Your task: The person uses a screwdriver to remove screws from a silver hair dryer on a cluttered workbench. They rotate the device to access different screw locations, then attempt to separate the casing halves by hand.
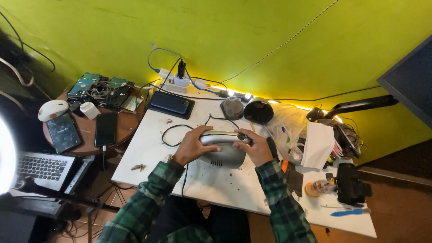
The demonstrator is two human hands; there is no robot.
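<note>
A rounded silver-grey appliance (225, 153) with a vent grille and a black cord lies in the middle of the white table (148, 148). My left hand (192, 145) grips its left end from above. My right hand (254, 146) holds its right end, the fingers curled over the top by a small dark knob. Both sleeves are green plaid. The cord (173, 130) loops away toward the back left.
A dark phone on a black pad (171, 104), a power strip (177, 81), a black lamp head (258, 110) and a plastic bag (285, 126) stand behind. Tools and a blue screwdriver (348, 211) lie right. A round side table (121, 128) with phones and hard drives stands left, above a laptop (42, 167).
</note>
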